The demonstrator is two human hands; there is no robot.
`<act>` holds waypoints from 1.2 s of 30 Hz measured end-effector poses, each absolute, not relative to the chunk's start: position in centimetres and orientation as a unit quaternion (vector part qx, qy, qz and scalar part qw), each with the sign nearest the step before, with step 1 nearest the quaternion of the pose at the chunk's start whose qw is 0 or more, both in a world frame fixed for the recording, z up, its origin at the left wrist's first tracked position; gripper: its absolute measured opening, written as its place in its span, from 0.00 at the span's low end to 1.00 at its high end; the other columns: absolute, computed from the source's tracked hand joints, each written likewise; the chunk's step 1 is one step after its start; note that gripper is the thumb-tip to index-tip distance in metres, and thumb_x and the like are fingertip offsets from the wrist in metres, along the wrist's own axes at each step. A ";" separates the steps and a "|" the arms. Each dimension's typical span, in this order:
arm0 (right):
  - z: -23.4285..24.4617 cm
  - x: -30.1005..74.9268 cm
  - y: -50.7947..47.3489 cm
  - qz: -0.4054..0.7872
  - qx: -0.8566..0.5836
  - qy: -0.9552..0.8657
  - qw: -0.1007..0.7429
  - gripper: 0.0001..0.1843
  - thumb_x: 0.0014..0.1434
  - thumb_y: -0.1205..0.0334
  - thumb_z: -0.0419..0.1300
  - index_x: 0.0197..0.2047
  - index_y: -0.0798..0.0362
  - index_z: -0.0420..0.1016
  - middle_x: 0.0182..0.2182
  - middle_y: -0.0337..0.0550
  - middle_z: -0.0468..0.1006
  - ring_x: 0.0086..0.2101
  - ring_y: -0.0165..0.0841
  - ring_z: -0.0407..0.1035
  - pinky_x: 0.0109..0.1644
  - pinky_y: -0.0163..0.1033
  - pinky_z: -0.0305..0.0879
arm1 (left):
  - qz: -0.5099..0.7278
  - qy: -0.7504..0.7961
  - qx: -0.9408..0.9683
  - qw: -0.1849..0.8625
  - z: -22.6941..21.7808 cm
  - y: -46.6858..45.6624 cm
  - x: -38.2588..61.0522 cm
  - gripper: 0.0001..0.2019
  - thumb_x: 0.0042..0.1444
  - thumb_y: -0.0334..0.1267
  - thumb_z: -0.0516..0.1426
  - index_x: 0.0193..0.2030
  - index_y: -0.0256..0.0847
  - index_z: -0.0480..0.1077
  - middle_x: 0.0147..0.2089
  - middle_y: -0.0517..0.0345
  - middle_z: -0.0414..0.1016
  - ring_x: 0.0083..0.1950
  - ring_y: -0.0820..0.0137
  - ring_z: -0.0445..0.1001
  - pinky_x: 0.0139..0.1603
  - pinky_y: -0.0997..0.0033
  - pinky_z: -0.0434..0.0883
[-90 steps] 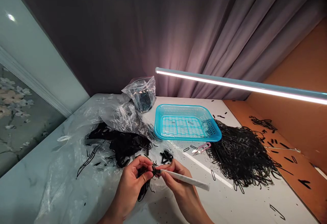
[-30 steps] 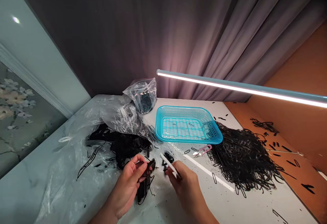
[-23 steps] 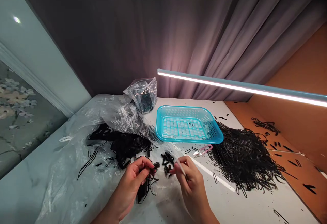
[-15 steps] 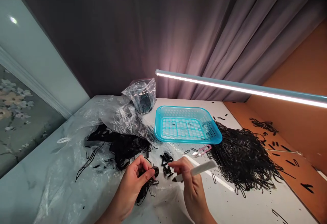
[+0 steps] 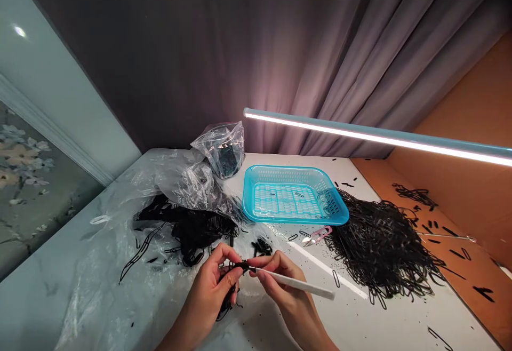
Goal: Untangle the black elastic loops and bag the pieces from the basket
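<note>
Right hand (image 5: 286,281) had come in to the left hand (image 5: 214,281) since half a second earlier, when it stood apart; the slim white pen-shaped tool (image 5: 298,283) had swung with it, from rising away to the right to sloping down that way.

Left hand: closed, thumb and forefinger pinching a small black bundled piece (image 5: 241,266), partly hidden by the fingers; black cord hung below the palm. Right hand: gripping the tool near its dark tip, fingertips close to the black piece. Tip met or nearly met the piece; contact could not be told. Both hands were above the near middle of the white worktop (image 5: 344,321).

Just beyond the hands, a little heap of short black pieces (image 5: 262,246), partly covered by the right hand. Left of them, a tangled black mass of cord (image 5: 200,233) lay on crumpled clear plastic sheeting (image 5: 96,287). Behind that, a clear plastic bag (image 5: 224,151) with dark contents stood upright.

Farther back, a shallow turquoise plastic basket (image 5: 296,221) with perforated walls; a few thin loops lay inside. Small pink-handled snips (image 5: 318,235) lay just before its near edge. Right of the basket, a broad pile of thin black loops (image 5: 380,252). White tube lamp (image 5: 380,136) slanted across above, lit.
</note>
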State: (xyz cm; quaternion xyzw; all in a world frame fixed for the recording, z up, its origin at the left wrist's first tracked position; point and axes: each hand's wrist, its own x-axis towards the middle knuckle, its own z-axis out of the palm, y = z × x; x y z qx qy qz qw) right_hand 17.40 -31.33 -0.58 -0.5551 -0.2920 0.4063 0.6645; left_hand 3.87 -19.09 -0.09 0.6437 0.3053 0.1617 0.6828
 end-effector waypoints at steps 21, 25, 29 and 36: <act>-1.0 16.2 -31.1 0.248 -0.671 -0.419 0.560 0.05 0.65 0.62 0.56 0.42 0.49 0.72 0.40 0.41 0.81 0.37 0.33 0.75 0.43 0.37 0.68 | 0.115 0.277 0.629 0.718 0.7 -18.3 3.7 0.10 0.57 0.43 0.63 0.34 0.39 0.70 0.30 0.61 0.67 0.33 0.71 0.63 0.35 0.74 0.60; -1.0 15.6 -30.9 0.196 -0.694 -0.431 0.542 0.07 0.65 0.64 0.56 0.45 0.48 0.73 0.39 0.40 0.81 0.34 0.32 0.76 0.41 0.35 0.70 | 0.090 0.280 0.512 0.807 0.6 -18.6 3.7 0.12 0.55 0.44 0.64 0.36 0.39 0.68 0.31 0.62 0.66 0.32 0.73 0.63 0.34 0.76 0.59; -0.7 15.1 -30.8 0.189 -0.705 -0.418 0.541 0.07 0.66 0.63 0.55 0.45 0.48 0.74 0.38 0.42 0.81 0.34 0.32 0.76 0.40 0.34 0.71 | 0.105 0.272 0.495 0.818 0.3 -18.7 3.9 0.12 0.56 0.44 0.64 0.34 0.40 0.67 0.29 0.64 0.64 0.30 0.74 0.61 0.31 0.77 0.58; -1.7 15.3 -30.9 0.171 -0.704 -0.418 0.547 0.08 0.66 0.61 0.55 0.46 0.47 0.74 0.39 0.39 0.80 0.35 0.32 0.76 0.42 0.34 0.70 | 0.136 0.312 0.647 0.682 0.4 -18.6 4.1 0.07 0.57 0.40 0.63 0.36 0.40 0.72 0.32 0.61 0.70 0.34 0.71 0.64 0.35 0.74 0.62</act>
